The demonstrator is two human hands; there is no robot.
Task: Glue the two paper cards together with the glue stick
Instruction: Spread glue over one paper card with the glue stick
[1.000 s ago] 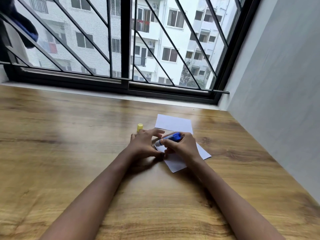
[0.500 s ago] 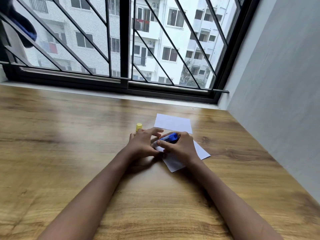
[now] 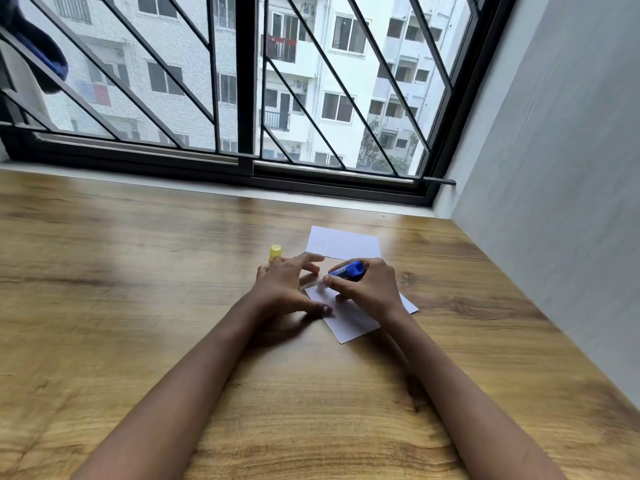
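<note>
Right hand [image 3: 367, 289] gripped blue glue stick [image 3: 346, 270], long axis tilted, tip down-left onto near card [image 3: 349, 323]. Left hand [image 3: 284, 289], fingers splayed, pinned the card's left edge.

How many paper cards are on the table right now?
2. One card lies under both hands, partly covered by them. The other card lies flat just beyond, toward the window, untouched. Nothing suggests a third, though the hands could hide one.

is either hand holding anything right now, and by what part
The right hand holds the blue glue stick around its barrel. The left hand holds nothing; its thumb rests at the near card's edge.
</note>
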